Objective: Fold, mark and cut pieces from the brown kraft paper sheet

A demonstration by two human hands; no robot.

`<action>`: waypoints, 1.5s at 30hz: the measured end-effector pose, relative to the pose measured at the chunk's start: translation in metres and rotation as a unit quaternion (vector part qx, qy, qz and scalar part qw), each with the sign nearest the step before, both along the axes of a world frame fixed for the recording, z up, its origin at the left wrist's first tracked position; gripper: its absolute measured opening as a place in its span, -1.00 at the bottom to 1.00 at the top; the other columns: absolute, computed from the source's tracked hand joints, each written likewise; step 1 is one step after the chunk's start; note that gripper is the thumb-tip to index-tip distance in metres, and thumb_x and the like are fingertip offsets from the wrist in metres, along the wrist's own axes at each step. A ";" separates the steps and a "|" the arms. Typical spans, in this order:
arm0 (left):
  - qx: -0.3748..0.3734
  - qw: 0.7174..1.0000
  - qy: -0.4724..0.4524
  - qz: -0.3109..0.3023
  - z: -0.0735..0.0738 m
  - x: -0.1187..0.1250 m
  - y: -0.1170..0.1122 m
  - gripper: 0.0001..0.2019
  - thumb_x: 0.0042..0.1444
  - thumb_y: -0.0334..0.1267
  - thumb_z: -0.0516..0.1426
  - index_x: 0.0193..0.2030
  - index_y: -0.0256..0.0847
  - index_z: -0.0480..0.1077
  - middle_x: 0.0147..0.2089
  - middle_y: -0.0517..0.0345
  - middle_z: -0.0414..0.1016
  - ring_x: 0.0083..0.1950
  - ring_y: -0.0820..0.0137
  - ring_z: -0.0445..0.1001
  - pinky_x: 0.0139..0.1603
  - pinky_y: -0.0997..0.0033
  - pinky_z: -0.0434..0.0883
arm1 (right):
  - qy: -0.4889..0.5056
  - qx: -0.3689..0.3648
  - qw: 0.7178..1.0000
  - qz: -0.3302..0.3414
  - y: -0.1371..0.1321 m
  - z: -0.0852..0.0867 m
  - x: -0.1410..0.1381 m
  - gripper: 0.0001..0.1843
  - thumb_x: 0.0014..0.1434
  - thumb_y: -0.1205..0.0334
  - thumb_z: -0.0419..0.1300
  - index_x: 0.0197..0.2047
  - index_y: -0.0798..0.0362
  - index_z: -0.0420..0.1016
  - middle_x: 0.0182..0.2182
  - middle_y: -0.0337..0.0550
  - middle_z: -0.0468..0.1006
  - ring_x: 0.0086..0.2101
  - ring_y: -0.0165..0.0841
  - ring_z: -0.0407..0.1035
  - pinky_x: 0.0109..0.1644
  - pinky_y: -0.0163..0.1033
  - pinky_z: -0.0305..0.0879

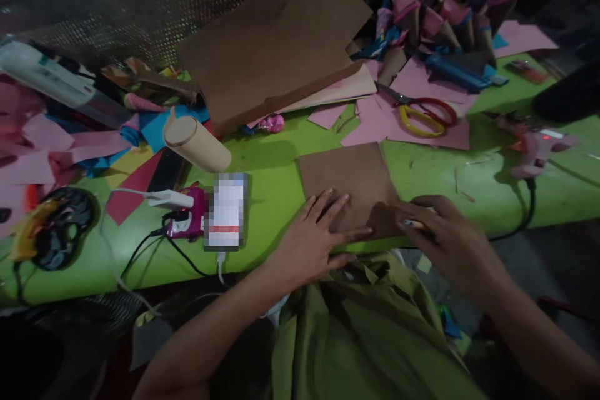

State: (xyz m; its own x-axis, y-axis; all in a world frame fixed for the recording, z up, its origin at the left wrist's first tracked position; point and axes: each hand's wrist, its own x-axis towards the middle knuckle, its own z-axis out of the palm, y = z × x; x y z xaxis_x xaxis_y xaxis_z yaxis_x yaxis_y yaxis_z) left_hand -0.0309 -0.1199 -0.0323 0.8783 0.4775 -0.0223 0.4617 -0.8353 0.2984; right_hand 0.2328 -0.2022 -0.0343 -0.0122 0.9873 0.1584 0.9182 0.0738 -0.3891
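A squarish piece of brown paper [363, 178] lies flat near the front edge of the green table. My left hand [321, 231] presses on its lower left part, fingers spread and stretched out. At the sheet's lower right corner, my right hand [438, 228] is closed around a slim pen [413, 224]. Only a short light piece of the pen shows between the fingers, so its exact kind is hard to make out.
Behind the sheet lie scissors [422, 115] on pink paper and a large brown sheet [285, 44]. A glue gun [539, 147] with a cord stands at right. To the left are a phone [226, 209], a magenta power adapter [187, 215], a paper roll [199, 144] and a tape dispenser [60, 228].
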 end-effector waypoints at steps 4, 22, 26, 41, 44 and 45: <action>-0.002 1.000 0.007 0.000 0.001 0.000 0.000 -0.40 0.25 0.10 0.21 0.41 0.27 0.26 0.61 0.04 -0.07 0.61 -0.06 -0.15 0.49 -0.23 0.05 | -0.004 0.039 0.999 0.020 -0.018 0.008 -0.019 -0.51 0.38 0.31 0.00 0.30 -0.07 0.45 0.23 0.01 0.53 0.05 -0.19 0.56 -0.14 -0.20 0.57; 0.050 0.998 0.024 -0.020 -0.002 -0.002 0.002 -0.27 0.24 0.24 0.14 0.51 0.37 0.02 0.63 0.07 -0.13 0.59 -0.15 -0.09 0.48 -0.24 0.05 | -0.102 0.078 0.991 0.033 -0.060 -0.023 -0.029 -0.14 0.42 0.42 0.01 0.59 -0.24 -0.31 0.28 -0.16 0.47 -0.28 -0.33 0.66 -0.32 -0.21 0.48; 0.051 0.998 0.015 -0.033 -0.001 -0.002 0.002 -0.30 0.25 0.19 0.15 0.49 0.41 0.03 0.63 0.15 -0.13 0.59 -0.13 -0.11 0.50 -0.24 0.01 | -0.101 0.089 0.991 0.027 -0.060 -0.027 -0.027 -0.16 0.41 0.42 0.04 0.59 -0.23 -0.24 0.27 -0.16 0.49 -0.25 -0.34 0.66 -0.33 -0.23 0.46; 0.089 0.992 0.073 0.041 -0.001 -0.053 -0.027 -0.43 0.42 0.11 -0.05 0.52 0.21 0.05 0.60 0.16 -0.01 0.56 0.07 0.08 0.46 -0.20 0.10 | -0.066 0.091 0.993 0.048 -0.060 -0.037 -0.016 -0.20 0.39 0.44 0.03 0.56 -0.27 -0.09 0.29 -0.20 0.47 -0.17 -0.35 0.66 -0.32 -0.29 0.48; 0.107 0.990 0.062 0.060 -0.003 -0.062 -0.031 -0.45 0.42 0.09 -0.05 0.51 0.18 0.09 0.57 0.19 0.10 0.52 0.06 0.17 0.45 -0.17 0.13 | -0.046 0.111 0.991 0.063 -0.058 -0.042 -0.014 -0.20 0.39 0.45 0.02 0.56 -0.27 -0.08 0.27 -0.21 0.50 -0.06 -0.33 0.63 -0.23 -0.29 0.52; 0.112 0.990 0.055 0.064 -0.004 -0.064 -0.032 -0.45 0.42 0.08 -0.04 0.50 0.16 0.12 0.56 0.19 0.13 0.50 0.06 0.18 0.44 -0.17 0.14 | -0.038 0.121 0.990 0.066 -0.057 -0.044 -0.013 -0.21 0.39 0.46 0.03 0.55 -0.27 -0.04 0.26 -0.21 0.52 -0.02 -0.32 0.62 -0.19 -0.28 0.53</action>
